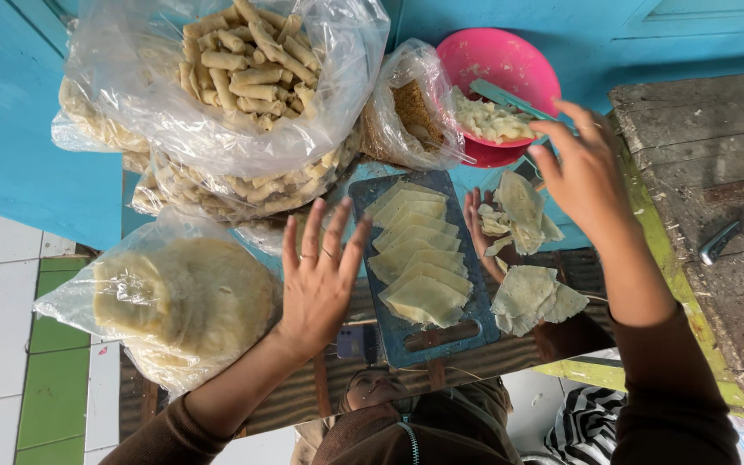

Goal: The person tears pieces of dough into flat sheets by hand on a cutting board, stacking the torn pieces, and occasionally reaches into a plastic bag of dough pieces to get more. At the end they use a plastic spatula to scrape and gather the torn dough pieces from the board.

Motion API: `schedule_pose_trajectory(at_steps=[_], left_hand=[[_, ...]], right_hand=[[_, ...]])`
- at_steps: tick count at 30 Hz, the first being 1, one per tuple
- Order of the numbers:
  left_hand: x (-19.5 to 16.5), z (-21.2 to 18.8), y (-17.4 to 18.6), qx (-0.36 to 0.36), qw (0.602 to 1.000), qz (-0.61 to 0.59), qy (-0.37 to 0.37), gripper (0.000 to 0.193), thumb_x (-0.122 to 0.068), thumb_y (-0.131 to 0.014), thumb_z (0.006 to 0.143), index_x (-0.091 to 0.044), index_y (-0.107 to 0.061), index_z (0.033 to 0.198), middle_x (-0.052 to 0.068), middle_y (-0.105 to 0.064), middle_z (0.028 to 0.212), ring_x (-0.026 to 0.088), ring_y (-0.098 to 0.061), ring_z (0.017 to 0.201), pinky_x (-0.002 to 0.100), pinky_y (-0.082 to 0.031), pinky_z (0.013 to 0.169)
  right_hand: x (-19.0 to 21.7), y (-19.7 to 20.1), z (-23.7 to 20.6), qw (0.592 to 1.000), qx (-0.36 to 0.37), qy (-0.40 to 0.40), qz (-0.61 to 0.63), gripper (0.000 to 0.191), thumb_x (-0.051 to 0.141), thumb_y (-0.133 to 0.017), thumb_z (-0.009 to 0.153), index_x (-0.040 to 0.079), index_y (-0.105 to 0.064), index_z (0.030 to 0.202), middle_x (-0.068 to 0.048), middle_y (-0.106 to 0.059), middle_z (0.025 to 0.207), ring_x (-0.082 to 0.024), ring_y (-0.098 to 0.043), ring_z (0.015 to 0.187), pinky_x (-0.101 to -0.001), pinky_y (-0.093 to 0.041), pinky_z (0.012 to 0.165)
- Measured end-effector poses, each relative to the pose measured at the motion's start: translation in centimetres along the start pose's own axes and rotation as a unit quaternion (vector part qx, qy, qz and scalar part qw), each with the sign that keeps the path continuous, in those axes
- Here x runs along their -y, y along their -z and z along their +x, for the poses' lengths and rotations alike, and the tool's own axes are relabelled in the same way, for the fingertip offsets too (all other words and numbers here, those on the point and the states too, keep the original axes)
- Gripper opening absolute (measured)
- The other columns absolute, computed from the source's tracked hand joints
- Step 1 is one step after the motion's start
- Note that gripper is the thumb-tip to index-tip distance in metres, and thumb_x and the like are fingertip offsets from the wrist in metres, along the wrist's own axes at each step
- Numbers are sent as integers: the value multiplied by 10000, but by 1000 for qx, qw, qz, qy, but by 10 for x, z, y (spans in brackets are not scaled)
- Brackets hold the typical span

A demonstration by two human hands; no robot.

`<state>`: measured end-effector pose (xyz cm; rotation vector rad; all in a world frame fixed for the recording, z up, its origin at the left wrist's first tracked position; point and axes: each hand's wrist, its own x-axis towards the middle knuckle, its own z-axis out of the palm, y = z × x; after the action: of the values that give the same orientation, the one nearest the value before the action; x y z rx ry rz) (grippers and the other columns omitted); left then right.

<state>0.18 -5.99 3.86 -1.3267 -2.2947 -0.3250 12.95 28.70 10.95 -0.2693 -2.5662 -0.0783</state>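
Observation:
A blue cutting board carries a row of overlapping pale dough wrappers. My left hand hovers just left of the board, fingers spread, palm down, holding nothing. My right hand is raised to the right of the board, fingers apart and empty, beside a pink bowl of pale filling with a teal utensil in it. Loose wrapper pieces and torn scraps lie between the board and my right arm.
A clear bag of rolled pastries and further bags sit at the back left. A bag of round flat sheets lies left of my left hand. A bag of brown crumbs stands by the bowl. A knife rests on the wooden bench at right.

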Motion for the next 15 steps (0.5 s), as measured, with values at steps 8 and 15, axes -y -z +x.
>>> schedule_pose_trajectory(at_steps=[8, 15], left_hand=[[-6, -10, 6, -73, 972, -215, -51, 505, -95, -698, 911, -137, -566, 1396, 104, -454, 1541, 370, -329, 1503, 630, -237, 1212], [-7, -17, 9, -47, 957, -270, -96, 491, -116, -737, 843, -176, -634, 1319, 59, -507, 1487, 352, -364, 1474, 622, -244, 1187]], right_hand=[[-20, -68, 18, 995, 18, 88, -42, 655, 318, -860, 766, 97, -664, 1350, -219, -434, 1542, -455, -391, 1416, -569, -346, 1141], [-80, -68, 14, 990, -8, -135, -35, 309, 338, -648, 1134, 95, -677, 1322, -158, -670, 1301, -406, -595, 1202, -535, -451, 1007]])
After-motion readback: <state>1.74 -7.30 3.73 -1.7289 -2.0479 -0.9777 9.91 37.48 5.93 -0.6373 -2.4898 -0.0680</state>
